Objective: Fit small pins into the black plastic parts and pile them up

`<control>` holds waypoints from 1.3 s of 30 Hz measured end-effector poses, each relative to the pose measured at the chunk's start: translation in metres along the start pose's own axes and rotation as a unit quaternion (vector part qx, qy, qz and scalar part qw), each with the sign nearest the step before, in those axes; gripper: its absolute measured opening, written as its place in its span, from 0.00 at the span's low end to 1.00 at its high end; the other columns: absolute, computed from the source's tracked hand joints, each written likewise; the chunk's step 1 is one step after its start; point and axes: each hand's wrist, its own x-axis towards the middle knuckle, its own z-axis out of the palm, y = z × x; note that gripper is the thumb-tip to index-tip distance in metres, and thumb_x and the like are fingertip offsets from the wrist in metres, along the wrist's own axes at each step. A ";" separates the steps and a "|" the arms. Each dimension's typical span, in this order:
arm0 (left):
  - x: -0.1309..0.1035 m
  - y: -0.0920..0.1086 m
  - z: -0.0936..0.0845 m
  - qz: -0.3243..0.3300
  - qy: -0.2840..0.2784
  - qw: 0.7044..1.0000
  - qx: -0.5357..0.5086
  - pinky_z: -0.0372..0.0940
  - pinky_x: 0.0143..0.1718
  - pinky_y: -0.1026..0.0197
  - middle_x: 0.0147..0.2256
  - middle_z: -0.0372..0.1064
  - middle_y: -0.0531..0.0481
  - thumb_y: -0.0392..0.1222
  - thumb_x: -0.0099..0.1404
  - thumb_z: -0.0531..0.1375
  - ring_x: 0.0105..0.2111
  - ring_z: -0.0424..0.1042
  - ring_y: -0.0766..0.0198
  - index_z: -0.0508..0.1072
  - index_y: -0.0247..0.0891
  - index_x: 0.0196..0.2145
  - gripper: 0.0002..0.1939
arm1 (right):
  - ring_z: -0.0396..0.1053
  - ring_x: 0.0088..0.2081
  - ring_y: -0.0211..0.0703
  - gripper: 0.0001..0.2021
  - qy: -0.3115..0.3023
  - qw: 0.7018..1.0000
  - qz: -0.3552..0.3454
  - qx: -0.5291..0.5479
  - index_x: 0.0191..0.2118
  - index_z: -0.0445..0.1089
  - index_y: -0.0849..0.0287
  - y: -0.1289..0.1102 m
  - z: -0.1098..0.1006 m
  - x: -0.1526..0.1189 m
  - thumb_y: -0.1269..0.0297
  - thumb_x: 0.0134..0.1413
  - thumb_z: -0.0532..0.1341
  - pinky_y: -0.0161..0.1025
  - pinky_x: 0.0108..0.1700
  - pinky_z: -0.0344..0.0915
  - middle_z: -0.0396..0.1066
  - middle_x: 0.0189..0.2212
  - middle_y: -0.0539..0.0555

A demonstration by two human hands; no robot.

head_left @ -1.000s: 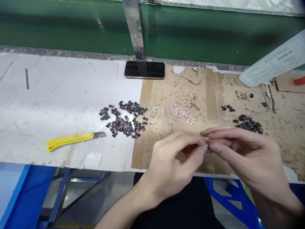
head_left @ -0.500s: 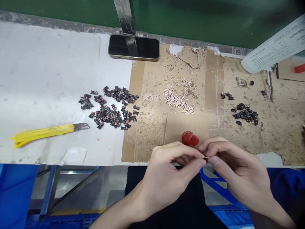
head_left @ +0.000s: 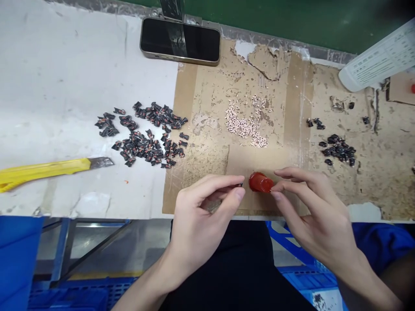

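My left hand [head_left: 207, 216] is closed in a pinch on a small black part [head_left: 240, 185], mostly hidden by the fingertips. Just right of it, a small red cup-shaped piece [head_left: 258, 182] stands on the cardboard [head_left: 207, 181]. My right hand [head_left: 314, 211] is at the cup's right side, thumb and index fingertips pressed close together; whatever they pinch is too small to make out. Beyond the cup lie many tiny copper-coloured pieces [head_left: 241, 125]. Small black parts with copper-coloured insides [head_left: 142, 144] are scattered on the left, and a pile of black parts [head_left: 339, 150] lies on the right.
A yellow utility knife [head_left: 45, 170] with its blade out lies on the white surface at left. A phone [head_left: 180, 41] rests at the back against a metal post [head_left: 171, 9]. A white printed bottle [head_left: 379, 58] leans in from the right. The table's front edge runs below the hands.
My hands have moved apart, the left one going left with the black part, the right one staying beside the red cup. The view has shifted slightly.
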 end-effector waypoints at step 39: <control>-0.002 0.024 0.031 -0.163 -0.085 0.945 -0.271 0.75 0.35 0.73 0.28 0.79 0.55 0.33 0.65 0.72 0.28 0.78 0.72 0.76 0.37 0.33 0.09 | 0.84 0.41 0.44 0.18 0.101 0.907 0.164 0.374 0.46 0.84 0.44 -0.025 -0.008 0.004 0.77 0.56 0.72 0.34 0.37 0.83 0.85 0.42 0.50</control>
